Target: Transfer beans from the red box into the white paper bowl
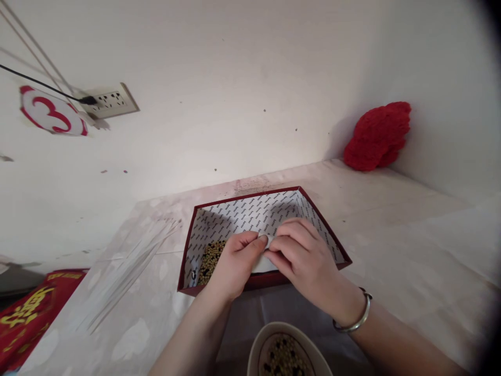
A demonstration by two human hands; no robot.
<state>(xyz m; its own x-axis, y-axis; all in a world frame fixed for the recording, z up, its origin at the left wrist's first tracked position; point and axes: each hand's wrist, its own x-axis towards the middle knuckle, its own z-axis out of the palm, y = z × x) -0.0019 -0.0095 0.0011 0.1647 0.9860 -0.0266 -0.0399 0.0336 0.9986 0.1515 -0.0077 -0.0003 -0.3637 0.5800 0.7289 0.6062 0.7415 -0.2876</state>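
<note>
Over the front side of a red-edged box (250, 209) lined with printed white paper, both my hands come together, fingertips nearly touching. My left hand (240, 258) is closed, thumb pressed against the bent fingers. My right hand (301, 248), with a silver bangle at its wrist, pinches close beside the left thumb. What the fingers hold is too small and covered to make out. Small tan and black bead-like pieces (211, 256) lie in the box's left end. Similar pieces fill the bottom of a pale bowl (258, 342) below my hands.
Thin whitish strands (135, 269) lie on the patterned tablecloth (391, 224) left of the box. A fluffy red object (378, 137) rests against the wall at the back right. A socket strip (113, 102) with a plugged-in cable is at upper left, above a red bag (39, 313).
</note>
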